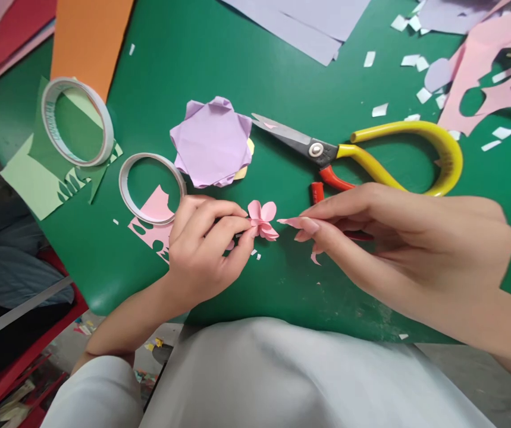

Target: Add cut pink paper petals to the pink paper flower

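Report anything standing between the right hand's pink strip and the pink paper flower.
Nothing visible is in the way: the pink strip in the right hand points at the pink paper flower in the left hand, across a narrow gap.

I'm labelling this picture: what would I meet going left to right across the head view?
Farther tape roll, nearer tape roll, left hand, pink paper flower, thin pink paper piece, right hand.

Pink paper flower (263, 222), pink sliver (291, 222) just beside
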`<state>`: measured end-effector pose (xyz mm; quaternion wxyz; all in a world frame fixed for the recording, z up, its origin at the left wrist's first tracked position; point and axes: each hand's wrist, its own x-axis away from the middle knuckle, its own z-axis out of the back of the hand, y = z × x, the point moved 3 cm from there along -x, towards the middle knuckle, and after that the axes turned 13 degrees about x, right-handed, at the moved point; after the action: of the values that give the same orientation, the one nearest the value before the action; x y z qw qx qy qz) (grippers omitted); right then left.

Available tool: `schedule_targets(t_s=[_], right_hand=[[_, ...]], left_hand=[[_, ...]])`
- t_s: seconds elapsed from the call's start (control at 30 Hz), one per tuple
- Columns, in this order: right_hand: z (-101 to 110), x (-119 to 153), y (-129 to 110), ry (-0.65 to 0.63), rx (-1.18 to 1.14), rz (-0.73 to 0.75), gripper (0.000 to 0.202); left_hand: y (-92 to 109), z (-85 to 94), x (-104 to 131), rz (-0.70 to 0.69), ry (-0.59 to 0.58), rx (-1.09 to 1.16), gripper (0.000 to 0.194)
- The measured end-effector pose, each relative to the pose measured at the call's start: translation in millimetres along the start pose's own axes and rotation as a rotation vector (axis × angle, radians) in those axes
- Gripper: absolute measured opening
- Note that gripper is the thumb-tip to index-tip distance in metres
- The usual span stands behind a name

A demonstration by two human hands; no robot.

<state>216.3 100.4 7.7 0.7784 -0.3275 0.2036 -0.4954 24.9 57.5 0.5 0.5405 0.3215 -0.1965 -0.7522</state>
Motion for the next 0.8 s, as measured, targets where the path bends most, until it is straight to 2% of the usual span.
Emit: schedule_targets(t_s=[0.27,0.4,0.6,0.8], right_hand=[[2.9,-0.6,-2.9,-0.001,-0.103,-0.029,0.013],[2.4,2.5,-5.9,-0.039,-0.187,-0.066,0.015],[0.0,4.1,-5.6,-0.040,-0.187,-0.046,0.014],[4.1,3.8,-4.2,-0.013,-0.153,0.042,0.015]], left_hand=[[4.9,5.9,0.0,-0.093,0.079,0.070,0.013],[7.0,7.8,0.7,-0.099,0.071,0.062,0.013],[7.5,8.0,1.8,-0.107,0.058,0.081,0.014],[6.8,9.3,0.6,-0.159,0.102,0.107,0.009]])
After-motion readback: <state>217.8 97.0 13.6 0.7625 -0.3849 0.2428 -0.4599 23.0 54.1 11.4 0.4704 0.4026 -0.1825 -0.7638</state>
